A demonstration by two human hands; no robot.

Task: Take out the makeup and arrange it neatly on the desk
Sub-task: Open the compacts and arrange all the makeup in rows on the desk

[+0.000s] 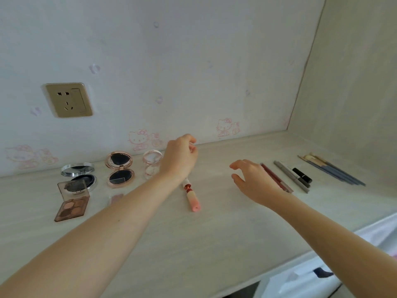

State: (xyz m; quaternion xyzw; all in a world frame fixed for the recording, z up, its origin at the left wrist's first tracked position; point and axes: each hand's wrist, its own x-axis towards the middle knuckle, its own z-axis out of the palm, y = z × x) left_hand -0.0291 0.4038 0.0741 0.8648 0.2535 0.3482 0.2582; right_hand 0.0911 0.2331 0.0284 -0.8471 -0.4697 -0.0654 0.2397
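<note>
My left hand [181,157] hovers near the back wall with its fingers curled together; I cannot make out anything in them. Just below its wrist a pink lip gloss tube [192,197] lies on the pale desk [214,233]. My right hand [254,179] floats open, fingers spread, just left of a dark red lip pencil [277,179]. Further right lie grey pens [292,177], a black tube [303,175] and a bunch of brushes [332,170]. At the left sit an open silver compact [78,172], an open rose-gold compact [120,168], a clear pink compact [151,163] and an eyeshadow palette [72,202].
A gold wall socket [68,100] is set in the cartoon-cat wallpaper behind the desk. A side panel [354,104] closes the desk on the right. White fabric [322,274] lies beyond the desk's front edge at lower right.
</note>
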